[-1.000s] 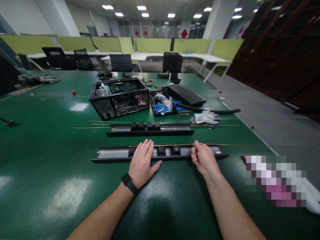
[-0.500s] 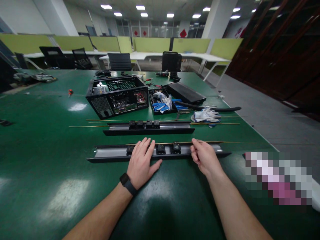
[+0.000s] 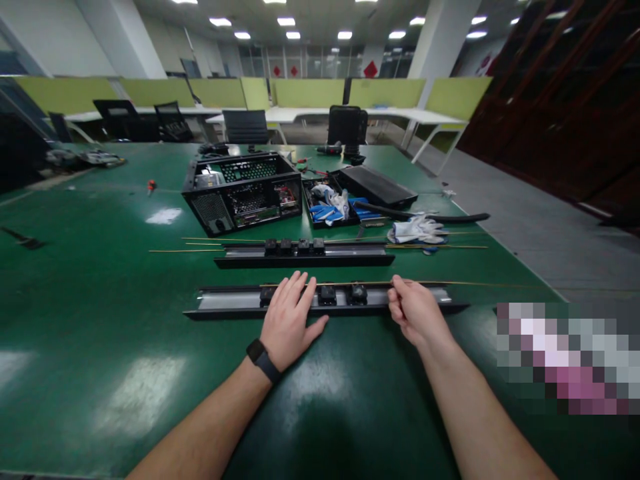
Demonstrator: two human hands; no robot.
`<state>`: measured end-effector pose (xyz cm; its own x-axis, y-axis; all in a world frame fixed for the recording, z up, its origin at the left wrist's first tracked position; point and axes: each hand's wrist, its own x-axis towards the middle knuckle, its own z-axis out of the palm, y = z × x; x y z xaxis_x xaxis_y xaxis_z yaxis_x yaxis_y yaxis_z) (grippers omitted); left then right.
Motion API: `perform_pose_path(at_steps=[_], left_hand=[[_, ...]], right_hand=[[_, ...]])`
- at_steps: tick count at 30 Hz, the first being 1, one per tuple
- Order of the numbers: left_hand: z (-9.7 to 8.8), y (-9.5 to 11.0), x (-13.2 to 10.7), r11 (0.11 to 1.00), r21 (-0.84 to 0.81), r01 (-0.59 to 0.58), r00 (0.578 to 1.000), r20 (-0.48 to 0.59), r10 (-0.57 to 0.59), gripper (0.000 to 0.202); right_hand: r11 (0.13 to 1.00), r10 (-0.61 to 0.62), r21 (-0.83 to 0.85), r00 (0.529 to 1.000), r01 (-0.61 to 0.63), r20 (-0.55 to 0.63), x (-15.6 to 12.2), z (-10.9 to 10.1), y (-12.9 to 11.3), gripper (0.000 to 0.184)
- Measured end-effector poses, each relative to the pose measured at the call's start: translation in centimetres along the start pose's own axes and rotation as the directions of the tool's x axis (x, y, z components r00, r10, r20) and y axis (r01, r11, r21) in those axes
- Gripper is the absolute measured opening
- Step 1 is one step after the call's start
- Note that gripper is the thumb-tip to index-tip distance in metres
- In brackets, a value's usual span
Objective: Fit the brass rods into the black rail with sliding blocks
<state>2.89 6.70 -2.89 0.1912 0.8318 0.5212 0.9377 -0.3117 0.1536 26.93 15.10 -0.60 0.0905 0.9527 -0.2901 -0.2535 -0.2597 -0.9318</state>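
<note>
My left hand [image 3: 290, 319] lies with spread fingers across a long black rail [image 3: 235, 303] with a pale inner channel, covering part of it. Black blocks sit along that channel, among them one block [image 3: 327, 295] just right of my fingers and another block [image 3: 357, 294] nearer my right hand. My right hand [image 3: 413, 308] is closed, thumb against fingers, on a thin brass-coloured rod [image 3: 345, 284]. The rod runs along the rail's far edge, over the blocks, and sticks out well past the rail on the right.
Behind lies a second black rail [image 3: 350, 259] with several blocks and thin rods. Farther back are an open computer case [image 3: 245, 200], a tray of blue-and-white gloves [image 3: 330, 205], a black panel [image 3: 375, 185], a loose glove [image 3: 417, 229] and a black strip [image 3: 460, 218].
The view has shifted slightly, so everything sits a little further right. Both hands keep their places relative to the rail, with no clear movement of the rod.
</note>
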Motion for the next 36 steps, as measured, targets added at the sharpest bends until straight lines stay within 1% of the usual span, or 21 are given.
perform_pose_path(at_steps=[7, 14, 22, 26, 29, 32, 36], left_hand=[[-0.12, 0.04, 0.00, 1.000, 0.007, 0.002, 1.000, 0.016, -0.003, 0.068], [-0.18, 0.00, 0.05, 1.000, -0.003, 0.001, 1.000, -0.004, -0.001, 0.069], [-0.15, 0.01, 0.03, 1.000, 0.008, 0.006, 1.000, 0.000, -0.006, 0.070], [-0.04, -0.02, -0.02, 1.000, 0.006, 0.010, 1.000, -0.007, -0.010, 0.070], [-0.03, 0.00, -0.02, 1.000, 0.002, 0.005, 1.000, -0.012, -0.005, 0.073], [-0.07, 0.10, -0.03, 1.000, -0.001, -0.002, 1.000, 0.005, 0.002, 0.075], [-0.09, 0.25, -0.04, 1.000, -0.004, -0.006, 1.000, 0.022, 0.006, 0.072]], right_hand=[[0.999, 0.005, 0.036, 1.000, -0.004, -0.020, 0.00, 0.01, 0.08, 0.022], [0.999, 0.017, 0.050, 1.000, -0.016, -0.025, -0.16, -0.03, -0.13, 0.023], [1.000, -0.012, 0.008, 1.000, 0.012, -0.002, -0.10, -0.30, 0.03, 0.025], [0.999, -0.015, 0.030, 1.000, 0.016, -0.023, -0.07, -0.36, 0.13, 0.021], [1.000, -0.018, 0.019, 1.000, 0.018, -0.018, -0.03, -0.37, 0.19, 0.020], [1.000, -0.022, 0.004, 1.000, 0.023, -0.009, -0.05, -0.31, 0.21, 0.022], [0.999, -0.016, -0.034, 1.000, 0.017, 0.013, -0.23, -0.11, 0.08, 0.025]])
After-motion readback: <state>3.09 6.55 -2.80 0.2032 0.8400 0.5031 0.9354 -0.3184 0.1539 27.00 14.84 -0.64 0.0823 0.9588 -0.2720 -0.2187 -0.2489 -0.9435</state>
